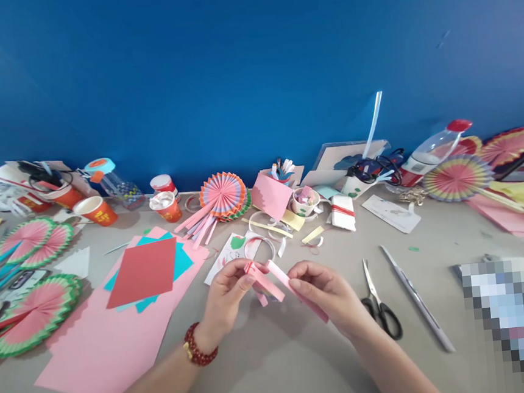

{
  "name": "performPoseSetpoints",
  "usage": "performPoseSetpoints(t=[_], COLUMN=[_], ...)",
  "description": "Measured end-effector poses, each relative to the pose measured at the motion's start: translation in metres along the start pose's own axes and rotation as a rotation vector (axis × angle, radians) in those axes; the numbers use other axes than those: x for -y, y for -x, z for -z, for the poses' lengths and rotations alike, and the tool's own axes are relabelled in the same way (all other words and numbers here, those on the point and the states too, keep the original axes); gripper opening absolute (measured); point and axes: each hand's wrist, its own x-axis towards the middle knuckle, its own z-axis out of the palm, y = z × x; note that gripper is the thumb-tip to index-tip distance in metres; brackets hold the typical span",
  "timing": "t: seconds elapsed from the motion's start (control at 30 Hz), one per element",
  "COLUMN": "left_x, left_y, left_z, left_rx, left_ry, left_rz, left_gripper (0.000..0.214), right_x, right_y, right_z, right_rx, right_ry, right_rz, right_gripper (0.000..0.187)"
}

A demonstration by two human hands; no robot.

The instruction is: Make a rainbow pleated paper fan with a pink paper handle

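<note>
My left hand [227, 294] and my right hand [328, 291] meet over the middle of the grey table [276, 354]. Both pinch folded pink paper strips [273, 280] held between them just above the tabletop. The left fingers close on the strips' left end; the right fingers grip the longer strip that runs down to the right. A red bead bracelet [199, 346] sits on my left wrist.
Black-handled scissors [379, 305] and a long metal ruler [415, 296] lie right of my hands. Pink, red and teal paper sheets [144, 271] lie at left. Folded paper fans [40, 307], paper cups [100, 210], a plastic bottle [432, 148] and scraps crowd the back.
</note>
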Motion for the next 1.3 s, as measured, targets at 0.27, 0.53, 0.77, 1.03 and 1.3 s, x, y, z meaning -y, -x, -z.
performPoseSetpoints(t=[0.27,0.53,0.77,1.03,1.3], left_x=[-0.007,-0.007,-0.009,-0.011,-0.01], left_y=[0.005,0.005,0.005,0.005,0.005], left_z=[-0.004,-0.005,-0.006,-0.007,-0.005], left_rx=[0.099,0.122,0.096,0.082,0.086], left_ry=[-0.071,-0.113,-0.096,-0.084,-0.108], left_rz=[-0.087,-0.11,-0.084,-0.072,-0.075], left_gripper=[0.021,0.022,0.021,0.021,0.021], right_x=[0.003,0.003,0.001,0.0,0.0], right_y=[0.01,0.011,0.008,0.007,0.007], right_z=[-0.011,-0.018,-0.019,-0.019,-0.019], right_rx=[-0.037,-0.103,-0.119,-0.123,-0.135], right_ry=[0.209,0.314,0.3,0.303,0.314], right_rz=[0.299,0.402,0.393,0.368,0.341], right_gripper=[0.018,0.013,0.015,0.016,0.021])
